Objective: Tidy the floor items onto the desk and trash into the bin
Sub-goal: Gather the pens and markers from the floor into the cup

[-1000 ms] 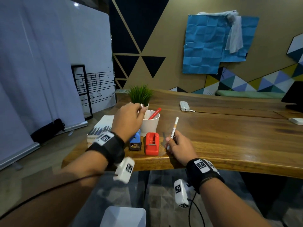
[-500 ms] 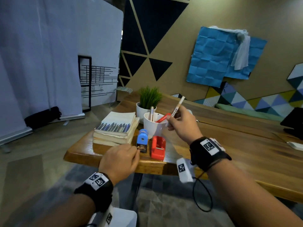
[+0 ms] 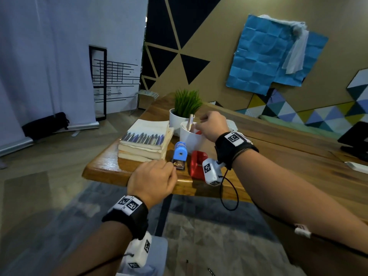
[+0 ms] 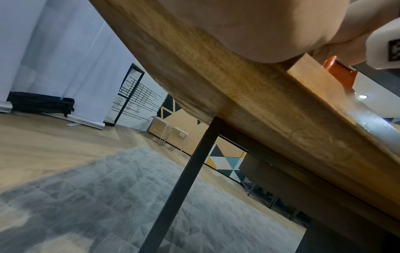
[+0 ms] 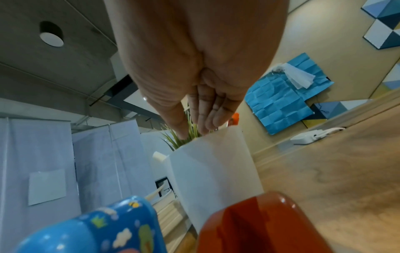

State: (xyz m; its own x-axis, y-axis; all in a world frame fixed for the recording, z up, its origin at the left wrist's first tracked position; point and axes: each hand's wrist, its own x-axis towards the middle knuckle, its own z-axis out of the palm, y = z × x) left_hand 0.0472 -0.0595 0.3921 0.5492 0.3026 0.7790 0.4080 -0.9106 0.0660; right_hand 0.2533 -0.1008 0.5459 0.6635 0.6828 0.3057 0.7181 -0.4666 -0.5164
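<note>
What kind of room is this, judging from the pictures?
Probably an office or studio workspace: a long wooden desk holds stacked books and a white pen cup, and a whiteboard with a drawn chart stands behind.

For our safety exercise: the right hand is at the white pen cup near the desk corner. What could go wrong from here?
1. The right hand is right at the rim of the white cup; a knock could tip it and spill the pens.
2. The blue sharpener and red tape dispenser sit close to the desk edge; the left hand beside them might nudge them off.
</note>
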